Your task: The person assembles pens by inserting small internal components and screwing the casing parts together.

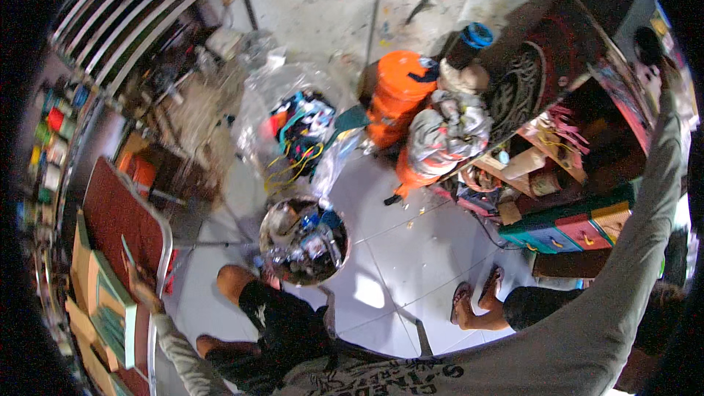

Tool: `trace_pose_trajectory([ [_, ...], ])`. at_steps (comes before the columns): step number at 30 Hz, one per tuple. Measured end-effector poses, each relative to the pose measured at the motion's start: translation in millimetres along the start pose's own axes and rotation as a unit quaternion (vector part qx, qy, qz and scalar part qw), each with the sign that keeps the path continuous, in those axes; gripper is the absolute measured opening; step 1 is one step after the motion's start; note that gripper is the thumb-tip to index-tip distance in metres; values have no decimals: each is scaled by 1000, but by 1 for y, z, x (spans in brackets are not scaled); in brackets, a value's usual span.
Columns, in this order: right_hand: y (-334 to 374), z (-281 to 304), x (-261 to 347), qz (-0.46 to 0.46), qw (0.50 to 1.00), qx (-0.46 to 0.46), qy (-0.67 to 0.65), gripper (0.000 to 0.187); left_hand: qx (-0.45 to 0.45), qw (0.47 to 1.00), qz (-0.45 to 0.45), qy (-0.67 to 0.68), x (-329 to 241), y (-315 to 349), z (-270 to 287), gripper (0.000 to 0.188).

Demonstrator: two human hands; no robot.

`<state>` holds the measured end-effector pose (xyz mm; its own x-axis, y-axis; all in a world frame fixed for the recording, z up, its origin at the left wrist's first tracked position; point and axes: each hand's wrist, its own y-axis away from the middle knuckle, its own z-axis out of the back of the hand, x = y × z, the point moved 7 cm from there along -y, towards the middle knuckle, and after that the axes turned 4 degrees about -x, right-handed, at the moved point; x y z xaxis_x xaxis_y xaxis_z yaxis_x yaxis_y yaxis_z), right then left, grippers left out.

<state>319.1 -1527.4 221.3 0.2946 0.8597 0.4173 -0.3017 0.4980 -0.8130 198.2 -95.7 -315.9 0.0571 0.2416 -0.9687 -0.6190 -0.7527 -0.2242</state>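
A person's left hand [144,295] closes on a flat green-edged wooden panel [110,308] atop the red chair [121,213]; the right hand [669,77], grip unclear, reaches the cluttered shelf [587,139]. Overstretched, the panel could slip.

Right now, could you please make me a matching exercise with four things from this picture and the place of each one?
Things:
1. left hand
2. right hand
3. round bowl of scraps
4. orange container

Places:
A. on the floor, just ahead of the person's knee
B. raised high at the right edge, sleeve stretched up
C. near the green boxes on the red-topped table, lower left
D. on the floor beside the bundle of cloth, upper middle

Pairs: 1-C, 2-B, 3-A, 4-D
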Motion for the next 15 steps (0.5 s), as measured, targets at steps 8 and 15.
trace_pose_trajectory([
  [8,30,20,-22,-9,999,-20,27,42,-10,998,58,-21,-39,38,-38,46],
  [15,48,31,-30,-5,999,-34,38,40,19,995,96,29,-30,37,-29,48],
])
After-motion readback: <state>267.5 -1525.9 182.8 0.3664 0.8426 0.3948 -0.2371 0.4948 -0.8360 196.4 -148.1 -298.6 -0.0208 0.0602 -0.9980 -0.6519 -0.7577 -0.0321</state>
